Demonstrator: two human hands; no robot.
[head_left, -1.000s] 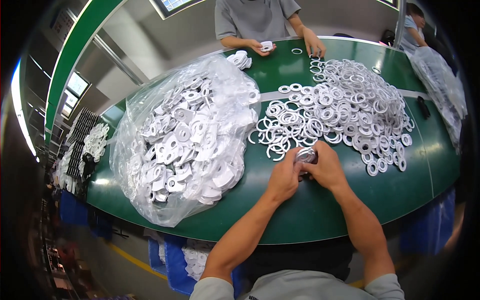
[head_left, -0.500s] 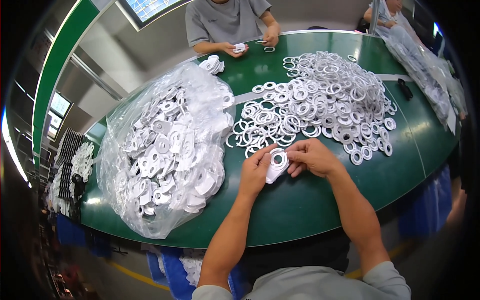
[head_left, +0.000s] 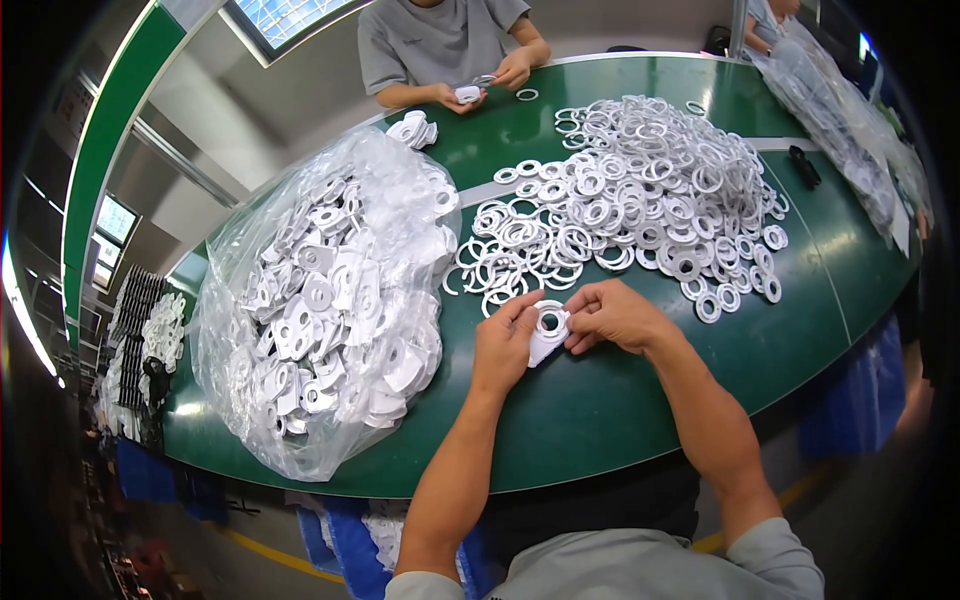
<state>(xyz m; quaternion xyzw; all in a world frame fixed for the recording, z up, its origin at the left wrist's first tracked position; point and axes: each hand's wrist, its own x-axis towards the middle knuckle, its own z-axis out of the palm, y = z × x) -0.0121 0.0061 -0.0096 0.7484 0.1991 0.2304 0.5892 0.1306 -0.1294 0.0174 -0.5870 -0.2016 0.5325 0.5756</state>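
Observation:
My left hand [head_left: 507,343] pinches a flat white plastic part [head_left: 540,351] with a round hole at one end and a wider flat end toward me. Closed against the part's right edge are the fingertips of my right hand [head_left: 612,318]; what exactly lies under them is hidden. A ring seems to sit around the hole. Just beyond my hands spreads a heap of white rings [head_left: 640,200], some thick, some thin and open-ended. To the left, a clear plastic bag [head_left: 330,465] holds many similar white parts [head_left: 318,293].
The green table [head_left: 600,420] curves around me. Across it, a person in grey [head_left: 430,45] handles a similar part, with a loose ring [head_left: 527,95] nearby. White parts [head_left: 412,130] lie beyond the bag. A black tool [head_left: 804,167] and plastic sheeting [head_left: 840,130] are at the right.
My right hand's fingers have drawn closer together against the part's edge. The part has tilted slightly. Across the table, the person's two hands have come together at their part.

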